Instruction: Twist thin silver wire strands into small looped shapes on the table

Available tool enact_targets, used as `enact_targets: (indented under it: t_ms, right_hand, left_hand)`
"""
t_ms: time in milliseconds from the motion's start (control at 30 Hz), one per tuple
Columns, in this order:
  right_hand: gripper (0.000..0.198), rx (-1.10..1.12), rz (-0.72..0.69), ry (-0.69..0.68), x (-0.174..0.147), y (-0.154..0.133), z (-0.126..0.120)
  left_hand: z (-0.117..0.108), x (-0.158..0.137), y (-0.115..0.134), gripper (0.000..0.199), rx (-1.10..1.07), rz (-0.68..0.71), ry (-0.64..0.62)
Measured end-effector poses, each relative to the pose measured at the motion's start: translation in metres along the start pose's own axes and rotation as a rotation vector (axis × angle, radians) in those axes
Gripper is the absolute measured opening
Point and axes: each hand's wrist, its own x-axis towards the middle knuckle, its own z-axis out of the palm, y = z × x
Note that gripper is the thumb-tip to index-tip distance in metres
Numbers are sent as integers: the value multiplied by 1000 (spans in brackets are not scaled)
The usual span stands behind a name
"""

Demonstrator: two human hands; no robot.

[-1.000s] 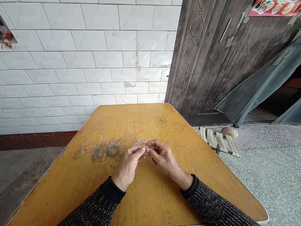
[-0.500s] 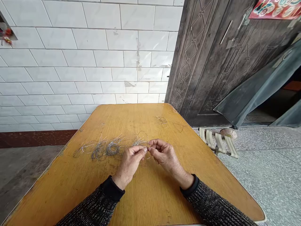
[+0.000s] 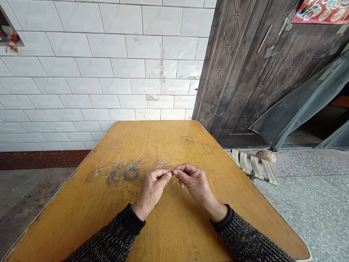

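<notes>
My left hand (image 3: pixel 153 189) and my right hand (image 3: pixel 195 182) meet fingertip to fingertip over the middle of the table. Both are closed in a pinch on a thin wire (image 3: pixel 167 154), whose loop arches up behind the fingers. The pinched part is mostly covered by my thumbs. Just beyond my left hand lies a bunch of loose wire ends (image 3: pixel 161 164). Farther left, a coil of grey wire (image 3: pixel 132 171) rests beside a tangled wire bundle (image 3: pixel 115 174) and some looser wire strands (image 3: pixel 98 172).
The wooden table (image 3: pixel 174 233) has rounded corners. Toward its far right are a small ring of wire (image 3: pixel 188 141) and a bent wire piece (image 3: pixel 209 147). A white tiled wall (image 3: pixel 109 65) stands behind, a dark carved door (image 3: pixel 231 72) and a strapped stool (image 3: pixel 255 165) to the right.
My right hand's fingers have shifted slightly, still pinching next to my left fingertips. The whole view has moved a little. The wire bundles lie as before.
</notes>
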Motion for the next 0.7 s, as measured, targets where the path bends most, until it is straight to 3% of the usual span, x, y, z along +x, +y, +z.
enact_targets:
  t_ms: [167, 267, 500, 700]
  right_hand:
    - [26, -7, 43, 22, 1, -2, 1]
    - [25, -51, 29, 5, 1, -4, 0]
    - [25, -72, 27, 50, 3, -6, -7]
    - [25, -47, 31, 15, 3, -9, -9]
  left_hand:
    - [-1, -1, 0, 32, 42, 38, -34]
    - [0, 0, 1, 30, -38, -15, -57]
    - [-3, 3, -7, 15, -701, -444, -212]
    - [-4, 4, -13, 9, -908, -507, -286]
